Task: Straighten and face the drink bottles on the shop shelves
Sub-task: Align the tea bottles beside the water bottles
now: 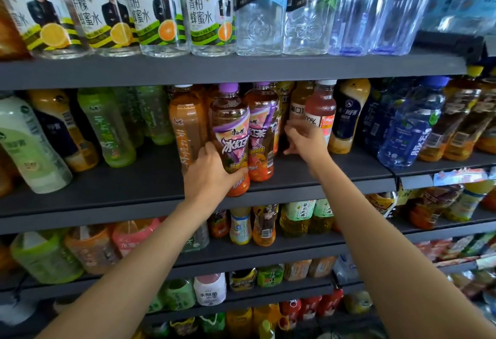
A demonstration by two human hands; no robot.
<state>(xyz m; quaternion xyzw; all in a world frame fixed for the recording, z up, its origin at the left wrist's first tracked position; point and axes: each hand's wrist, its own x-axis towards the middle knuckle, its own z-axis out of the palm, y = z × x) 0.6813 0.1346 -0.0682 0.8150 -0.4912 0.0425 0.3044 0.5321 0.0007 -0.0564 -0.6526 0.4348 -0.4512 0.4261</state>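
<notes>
Purple-capped amber bottle [230,134], dark-grey shelf [134,185]

1. A black box-like device [451,40] sits at the far right of the top shelf [241,70], with a white tag [491,46] just beside it at the picture's edge.
2. A blank grey label holder [416,181] hangs on the front edge of the right-hand shelf section.
3. A colourful printed price strip [460,176] runs just right of the holder; its text is too blurred to read.
4. A thin black cable [392,175] curves down where the two shelf sections meet.
5. Blurred red and green packets [456,247] lie low at the right, above a white tag [486,262].
</notes>
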